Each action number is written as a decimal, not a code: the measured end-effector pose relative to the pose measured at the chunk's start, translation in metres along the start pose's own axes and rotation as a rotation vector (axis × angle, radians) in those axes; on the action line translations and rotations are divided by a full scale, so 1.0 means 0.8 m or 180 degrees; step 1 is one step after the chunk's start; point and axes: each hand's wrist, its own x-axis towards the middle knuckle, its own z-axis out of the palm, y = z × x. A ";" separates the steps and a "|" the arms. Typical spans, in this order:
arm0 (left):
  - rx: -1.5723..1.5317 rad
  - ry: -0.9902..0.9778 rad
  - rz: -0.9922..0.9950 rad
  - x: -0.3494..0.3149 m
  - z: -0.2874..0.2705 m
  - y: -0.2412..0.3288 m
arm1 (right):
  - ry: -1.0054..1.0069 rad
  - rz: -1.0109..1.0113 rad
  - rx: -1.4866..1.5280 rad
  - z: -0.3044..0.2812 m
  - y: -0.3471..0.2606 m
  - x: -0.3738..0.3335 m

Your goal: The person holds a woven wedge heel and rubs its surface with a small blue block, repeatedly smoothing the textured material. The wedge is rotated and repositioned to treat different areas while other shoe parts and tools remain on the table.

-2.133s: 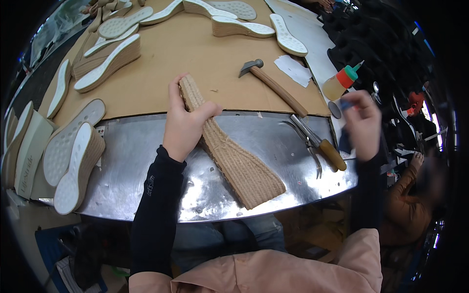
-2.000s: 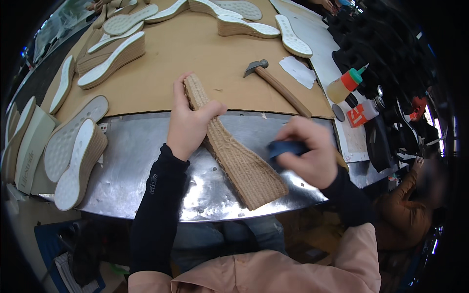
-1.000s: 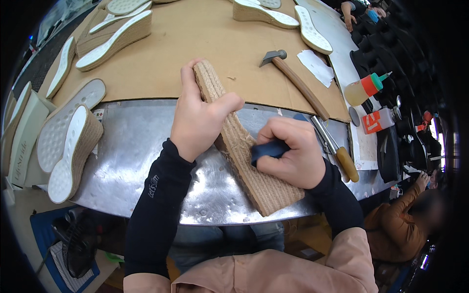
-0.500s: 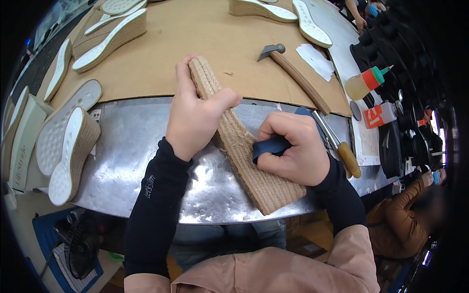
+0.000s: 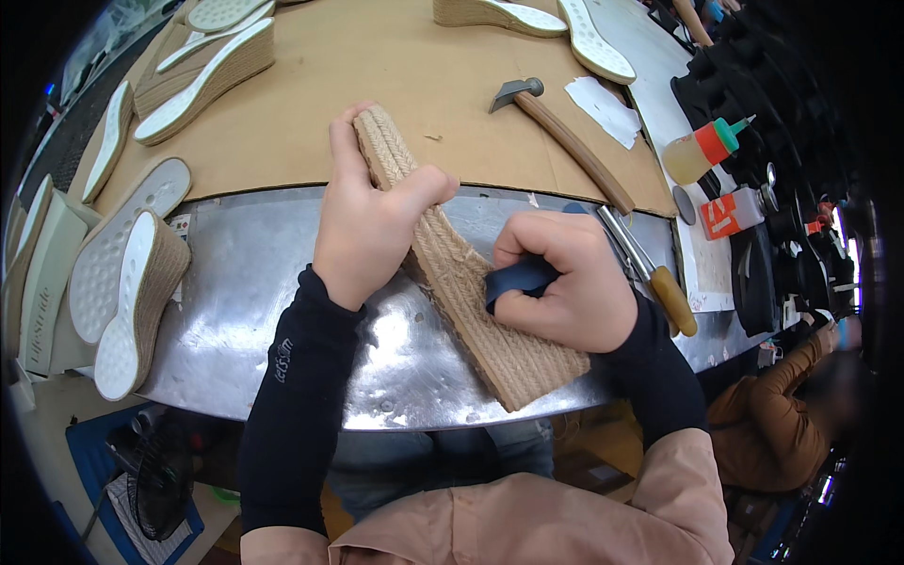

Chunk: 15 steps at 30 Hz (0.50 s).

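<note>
A wedge shoe sole point(image 5: 452, 273) wrapped in braided tan jute lies tilted across the metal table, its thin toe end far and its thick heel end near me. My left hand point(image 5: 372, 212) is closed around the thin end, fingers behind and thumb across the braid. Pinched in my right hand point(image 5: 574, 282) is a folded strip of dark blue material point(image 5: 518, 280), pressed on the jute side near the sole's middle. Whether the strip is cloth or sandpaper I cannot tell. Some roughened fibres show beside it.
A hammer point(image 5: 565, 141) lies on the cardboard sheet point(image 5: 348, 56). Right of it are metal tools with a wooden handle point(image 5: 671, 299), a glue bottle point(image 5: 697, 153) and an orange-labelled container point(image 5: 733, 213). Finished-looking wedge soles point(image 5: 141, 306) stand left. Another person point(image 5: 777, 419) sits at the right.
Both hands keep their grip on the sole and the blue strip, with hardly any movement between them. The whole view has shifted slightly.
</note>
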 end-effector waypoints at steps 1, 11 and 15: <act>0.0028 0.0015 -0.0083 -0.001 0.000 0.001 | 0.0070 -0.0057 0.0017 -0.001 -0.001 0.000; 0.0099 -0.0024 0.0229 0.002 0.002 0.001 | 0.0090 -0.0020 -0.0029 -0.003 -0.006 0.007; -0.0018 -0.0031 -0.0101 -0.002 -0.001 0.000 | -0.0166 0.0063 -0.0095 -0.003 -0.006 0.005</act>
